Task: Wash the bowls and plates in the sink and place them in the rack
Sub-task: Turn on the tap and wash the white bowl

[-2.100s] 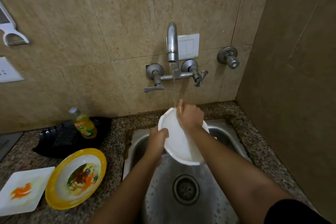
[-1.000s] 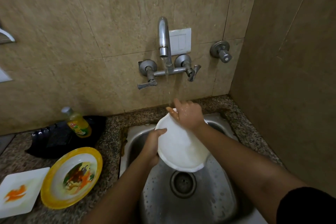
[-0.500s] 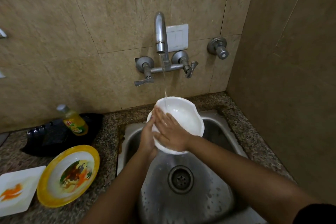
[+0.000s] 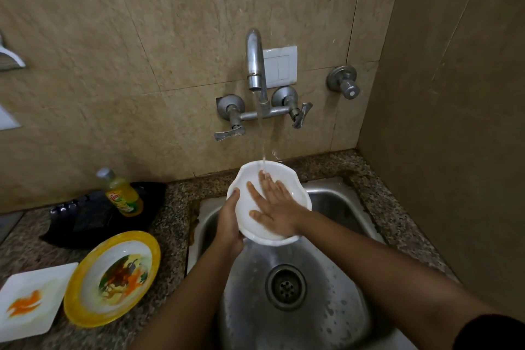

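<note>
A white bowl (image 4: 284,176) with a wavy rim is held over the steel sink (image 4: 335,207), its inside tilted toward me under the running tap (image 4: 255,65). My left hand (image 4: 230,221) grips its left rim, thumb on the edge. My right hand (image 4: 272,207) lies flat inside the bowl with straight spread fingers, the water stream falling on the fingertips. On the counter at the left sit a yellow-rimmed plate (image 4: 85,312) with food stains and a white square plate (image 4: 31,304) with an orange smear.
A dish soap bottle (image 4: 122,193) lies on a black tray (image 4: 93,216) behind the plates. The sink drain (image 4: 285,287) is below the bowl. A tiled wall stands close on the right. Speckled granite counter (image 4: 176,207) surrounds the sink.
The bowl has been turned from its underside facing me to its inside facing me. My right hand moved from the back rim into the bowl and now lies flat under the water.
</note>
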